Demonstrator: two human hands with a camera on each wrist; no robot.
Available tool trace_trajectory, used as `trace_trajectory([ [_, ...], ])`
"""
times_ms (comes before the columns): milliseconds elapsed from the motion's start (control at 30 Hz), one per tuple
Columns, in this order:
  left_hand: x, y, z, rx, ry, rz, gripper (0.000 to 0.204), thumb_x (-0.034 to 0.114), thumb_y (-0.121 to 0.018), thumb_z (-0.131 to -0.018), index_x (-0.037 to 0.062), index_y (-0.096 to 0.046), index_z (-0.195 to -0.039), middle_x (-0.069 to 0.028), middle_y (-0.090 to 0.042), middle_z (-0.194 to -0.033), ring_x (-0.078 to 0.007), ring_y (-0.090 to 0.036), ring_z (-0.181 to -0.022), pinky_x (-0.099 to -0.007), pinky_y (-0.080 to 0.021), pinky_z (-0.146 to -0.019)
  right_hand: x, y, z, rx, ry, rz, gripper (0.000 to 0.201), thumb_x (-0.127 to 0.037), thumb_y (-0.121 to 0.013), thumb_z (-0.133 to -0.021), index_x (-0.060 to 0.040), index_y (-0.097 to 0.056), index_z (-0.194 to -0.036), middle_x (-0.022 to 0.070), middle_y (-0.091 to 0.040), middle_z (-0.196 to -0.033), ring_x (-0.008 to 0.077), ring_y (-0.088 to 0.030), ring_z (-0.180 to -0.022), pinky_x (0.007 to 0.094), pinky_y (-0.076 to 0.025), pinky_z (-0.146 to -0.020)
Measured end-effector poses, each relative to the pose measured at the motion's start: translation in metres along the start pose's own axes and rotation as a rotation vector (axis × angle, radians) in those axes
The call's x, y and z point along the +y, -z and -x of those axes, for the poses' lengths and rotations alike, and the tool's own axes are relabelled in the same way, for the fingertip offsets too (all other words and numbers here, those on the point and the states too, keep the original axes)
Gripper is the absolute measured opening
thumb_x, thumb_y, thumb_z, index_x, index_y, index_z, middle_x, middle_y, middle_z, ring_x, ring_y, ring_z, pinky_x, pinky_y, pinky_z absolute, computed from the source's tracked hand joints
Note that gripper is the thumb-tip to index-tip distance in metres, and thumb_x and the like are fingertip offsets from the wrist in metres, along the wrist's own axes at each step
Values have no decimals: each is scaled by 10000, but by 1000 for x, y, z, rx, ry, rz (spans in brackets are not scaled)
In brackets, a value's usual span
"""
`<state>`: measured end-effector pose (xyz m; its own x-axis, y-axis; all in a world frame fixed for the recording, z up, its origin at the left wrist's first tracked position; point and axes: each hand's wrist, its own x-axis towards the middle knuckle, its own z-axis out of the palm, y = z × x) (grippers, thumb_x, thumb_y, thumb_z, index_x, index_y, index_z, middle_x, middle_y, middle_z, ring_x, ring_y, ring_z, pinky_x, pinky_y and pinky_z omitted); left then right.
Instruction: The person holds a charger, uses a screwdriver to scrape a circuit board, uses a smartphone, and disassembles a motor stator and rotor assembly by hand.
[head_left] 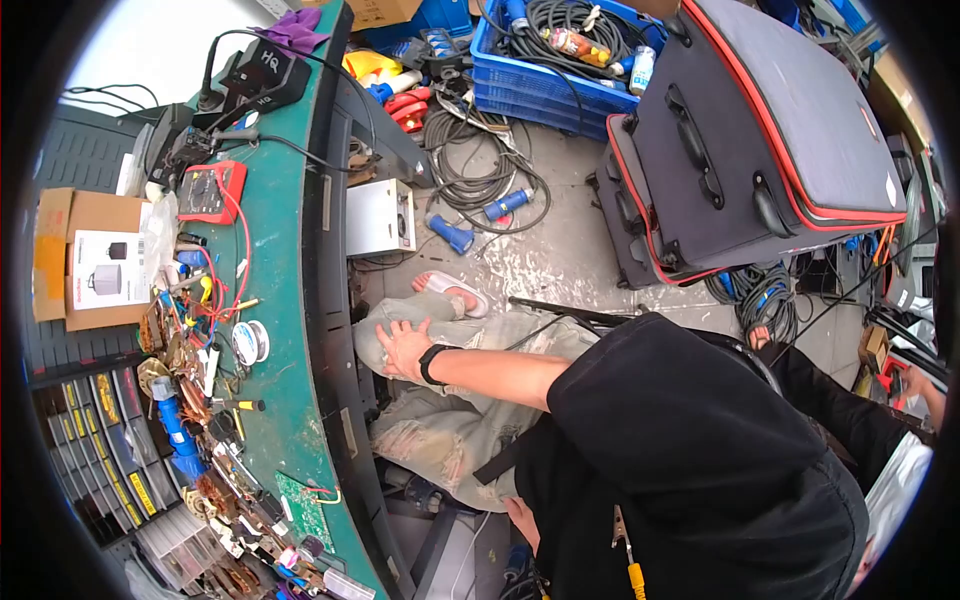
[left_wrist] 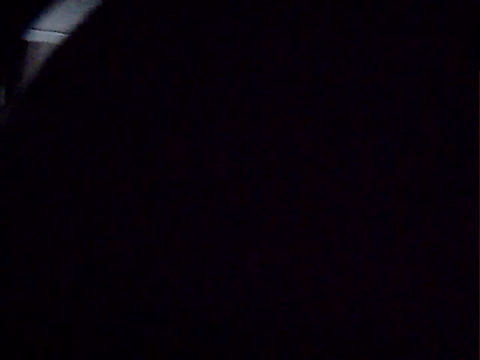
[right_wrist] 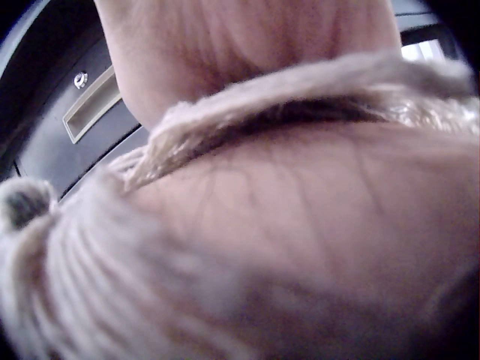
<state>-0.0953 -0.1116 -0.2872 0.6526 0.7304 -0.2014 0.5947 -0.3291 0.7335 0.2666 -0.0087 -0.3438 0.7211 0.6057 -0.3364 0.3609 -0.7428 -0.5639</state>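
Item 1. My right hand (head_left: 405, 348): fingers spread and laid flat, gripping nothing, palm down on the knee of my pale, faded, ripped denim jeans (head_left: 440, 425). That knee sits just beside the front edge of the green-topped workbench (head_left: 290, 400). A black band (head_left: 432, 363) circles the wrist.

Item 2. The same jeans in the right wrist view: a frayed tear (right_wrist: 247, 112) with bare skin on both sides of it, very close to the lens and blurred. Behind it is a dark drawer front with a small metal pull (right_wrist: 90, 112).

Item 3. My left hand: its wrist view is almost wholly dark. I cannot tell how the fingers lie or what they touch.

Item 4. On the workbench, level with the knee: a small round spool of silver wire (head_left: 250, 342). Further along the top is a red handheld multimeter (head_left: 212, 192) with red leads. At the near end lies a green printed circuit board (head_left: 300, 505).

Item 5. At the back of the workbench: an open brown cardboard box (head_left: 95, 255) with a printed white sheet on it.

Item 6. On the floor against the front of the workbench: a white boxy metal unit (head_left: 380, 217). Near it is my foot in a pale sandal (head_left: 450, 293).

Item 7. Well away from the workbench: a blue plastic crate (head_left: 540, 90) of coiled black cable and a large grey fabric suitcase with red piping (head_left: 760, 140).
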Motion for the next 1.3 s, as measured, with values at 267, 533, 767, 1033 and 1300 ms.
trace_trajectory([
  [267, 7, 0, 16, 115, 188, 204, 304, 10, -641, -859, 17, -413, -657, 34, -231, -616, -69, -248, -599, -262, -237, -549, -1, -10, -4, -21, 18, -33, 921, -538, -653, -794, -114, -252, -1506, 192, -409, -1367, 372, -412, -1273, 769, -295, -938],
  [533, 45, 5, -4, 10, 229, -13, 146, 5, -669, -766, 3, -570, -658, -49, -435, -529, -86, -434, -546, -258, -365, -551, 1, -2, -3, -60, 17, -32, 916, -542, -627, -811, -123, -226, -1519, 184, -392, -1384, 377, -408, -1278, 759, -296, -949],
  [767, 45, 3, -32, -116, -41, -801, 141, 172, -728, -653, 61, -732, -739, -171, -630, -626, -373, -631, -591, -415, -476, -525, 1, 14, -2, -214, -48, -65, 936, -563, -613, -812, -189, -162, -1543, 141, -313, -1486, 373, -353, -1341, 797, -246, -958],
  [1033, 71, 26, -23, -271, 36, -204, 134, 83, -620, -880, -9, -699, -937, -195, -683, -732, -307, -698, -676, -364, -514, -626, 77, 94, 61, -335, 307, -180, 746, -608, -491, -916, 28, -495, -1304, 267, -582, -1219, 407, -567, -1145, 495, -443, -975],
  [1300, 132, 48, -110, -460, 167, -80, 286, 168, -587, -962, -107, -652, -1004, -137, -708, -768, -131, -647, -626, -265, -520, -636, 204, 207, 231, -13, -374, -97, 687, -618, -573, -862, 62, -672, -843, 285, -658, -796, 423, -666, -829, 478, -515, -764],
])
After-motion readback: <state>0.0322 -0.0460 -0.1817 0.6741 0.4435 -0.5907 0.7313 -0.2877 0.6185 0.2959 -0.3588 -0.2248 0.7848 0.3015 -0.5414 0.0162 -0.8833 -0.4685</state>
